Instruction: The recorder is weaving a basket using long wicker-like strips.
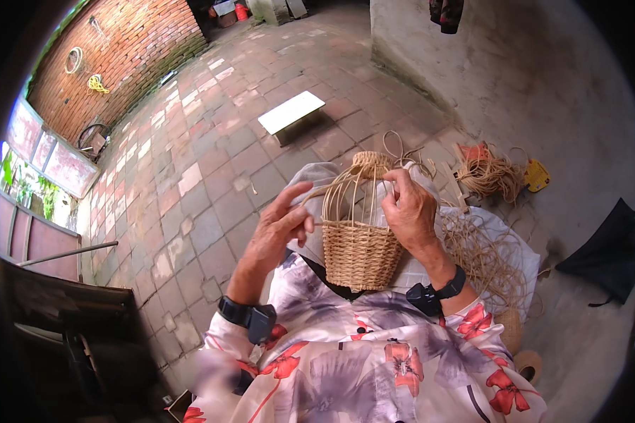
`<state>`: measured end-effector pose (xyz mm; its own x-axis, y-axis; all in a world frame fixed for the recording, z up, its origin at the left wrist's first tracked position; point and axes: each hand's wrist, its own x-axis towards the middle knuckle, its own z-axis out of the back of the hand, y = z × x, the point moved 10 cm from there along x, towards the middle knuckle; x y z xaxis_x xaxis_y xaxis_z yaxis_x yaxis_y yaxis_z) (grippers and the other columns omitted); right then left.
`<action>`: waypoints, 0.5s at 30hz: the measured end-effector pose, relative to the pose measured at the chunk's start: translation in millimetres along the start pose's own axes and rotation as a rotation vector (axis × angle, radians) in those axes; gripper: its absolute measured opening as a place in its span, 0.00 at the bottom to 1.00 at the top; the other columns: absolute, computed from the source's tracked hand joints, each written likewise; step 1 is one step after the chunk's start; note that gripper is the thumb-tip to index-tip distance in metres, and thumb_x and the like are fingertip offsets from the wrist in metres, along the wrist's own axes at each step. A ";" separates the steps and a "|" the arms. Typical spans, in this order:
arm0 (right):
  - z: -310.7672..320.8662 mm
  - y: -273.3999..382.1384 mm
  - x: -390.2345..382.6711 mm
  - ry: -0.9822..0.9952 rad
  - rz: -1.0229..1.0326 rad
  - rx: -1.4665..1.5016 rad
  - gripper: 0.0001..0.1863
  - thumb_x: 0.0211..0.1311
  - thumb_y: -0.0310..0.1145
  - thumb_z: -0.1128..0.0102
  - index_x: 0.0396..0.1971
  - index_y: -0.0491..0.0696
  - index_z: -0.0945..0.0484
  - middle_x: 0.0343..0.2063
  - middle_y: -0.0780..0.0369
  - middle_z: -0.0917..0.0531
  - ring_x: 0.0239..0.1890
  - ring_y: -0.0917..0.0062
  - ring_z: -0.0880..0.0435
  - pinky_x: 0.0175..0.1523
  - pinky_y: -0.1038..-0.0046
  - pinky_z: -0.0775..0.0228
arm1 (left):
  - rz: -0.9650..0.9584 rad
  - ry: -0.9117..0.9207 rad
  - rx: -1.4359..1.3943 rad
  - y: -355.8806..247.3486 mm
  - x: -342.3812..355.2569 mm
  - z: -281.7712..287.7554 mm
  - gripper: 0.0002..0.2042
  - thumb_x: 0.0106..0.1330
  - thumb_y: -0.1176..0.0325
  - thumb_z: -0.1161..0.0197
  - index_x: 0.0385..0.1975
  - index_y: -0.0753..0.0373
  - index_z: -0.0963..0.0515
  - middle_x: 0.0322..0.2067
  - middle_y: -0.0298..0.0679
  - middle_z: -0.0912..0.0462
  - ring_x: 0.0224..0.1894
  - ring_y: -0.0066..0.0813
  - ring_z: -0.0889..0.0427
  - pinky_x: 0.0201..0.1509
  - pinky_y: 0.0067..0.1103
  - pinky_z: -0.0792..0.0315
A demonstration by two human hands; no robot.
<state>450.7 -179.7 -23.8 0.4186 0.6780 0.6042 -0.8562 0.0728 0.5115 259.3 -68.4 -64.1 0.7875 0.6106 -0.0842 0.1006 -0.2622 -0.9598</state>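
Note:
A tan woven basket [362, 257] sits upright on my lap. Its lower body is closely woven, bare spokes rise above that, and a narrow woven band [372, 163] rings the top. My left hand [281, 224] is at the basket's left side, fingers curled and partly apart. From its fingertips a tan cord [329, 187] runs toward the top band. On the right side, my right hand [410, 210] has its fingers bent and closed around the upper spokes, just below the band. The palm side of this hand is hidden.
A white-topped low stool [292, 113] stands ahead on the paved floor. To the right lie a coil of tan cord [492, 173], loose strands [483, 250] on a white sack [528, 259], and a black umbrella [605, 254]. A tape roll [528, 366] rests low at right.

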 end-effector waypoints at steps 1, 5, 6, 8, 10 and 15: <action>0.7 -0.2 -0.5 -0.003 0.000 0.002 0.15 0.49 0.21 0.43 0.39 0.48 0.26 0.23 0.59 0.20 0.27 0.62 0.18 0.33 0.63 0.28 | 0.056 0.008 0.017 9.4 -3.3 13.1 0.16 0.72 0.65 0.44 0.56 0.64 0.30 0.30 0.33 0.23 0.26 0.16 0.28 0.30 0.15 0.30; -0.4 -9.5 -1.3 -0.002 -0.027 0.076 0.15 0.49 0.20 0.43 0.38 0.49 0.26 0.21 0.60 0.21 0.24 0.64 0.19 0.30 0.64 0.29 | 0.152 -0.046 0.102 42.5 -10.5 52.8 0.14 0.73 0.65 0.45 0.52 0.66 0.25 0.31 0.33 0.22 0.31 0.16 0.25 0.36 0.15 0.27; 0.7 -12.2 -2.3 -0.009 -0.024 0.075 0.15 0.48 0.20 0.42 0.38 0.49 0.26 0.20 0.60 0.21 0.23 0.65 0.19 0.30 0.64 0.29 | 0.110 -0.071 0.160 41.3 -7.8 59.9 0.13 0.73 0.65 0.45 0.50 0.66 0.25 0.31 0.32 0.22 0.32 0.16 0.24 0.37 0.15 0.27; 2.3 -16.2 -4.5 -0.014 -0.038 0.090 0.15 0.48 0.19 0.41 0.38 0.49 0.26 0.19 0.61 0.22 0.22 0.67 0.20 0.29 0.65 0.29 | 0.071 -0.107 0.173 41.2 -4.6 70.1 0.13 0.73 0.66 0.45 0.49 0.67 0.24 0.31 0.31 0.22 0.32 0.16 0.24 0.38 0.15 0.26; 3.1 -18.4 -5.1 -0.016 -0.038 0.089 0.14 0.48 0.20 0.41 0.37 0.49 0.26 0.19 0.62 0.23 0.22 0.68 0.20 0.29 0.67 0.29 | 0.076 -0.121 0.081 26.0 6.2 54.2 0.11 0.73 0.68 0.46 0.47 0.68 0.23 0.32 0.32 0.21 0.32 0.16 0.23 0.39 0.15 0.26; 2.8 -22.0 -5.8 -0.012 -0.057 0.136 0.15 0.48 0.19 0.40 0.37 0.48 0.25 0.19 0.62 0.23 0.22 0.70 0.21 0.30 0.69 0.28 | 0.037 0.024 0.038 11.7 38.3 -1.6 0.11 0.73 0.68 0.45 0.45 0.69 0.21 0.30 0.31 0.22 0.32 0.15 0.23 0.38 0.15 0.25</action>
<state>468.0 -187.3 -36.8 0.4701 0.6665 0.5786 -0.7820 0.0105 0.6232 291.6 -49.2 -78.2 0.8043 0.5832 -0.1138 0.0485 -0.2554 -0.9656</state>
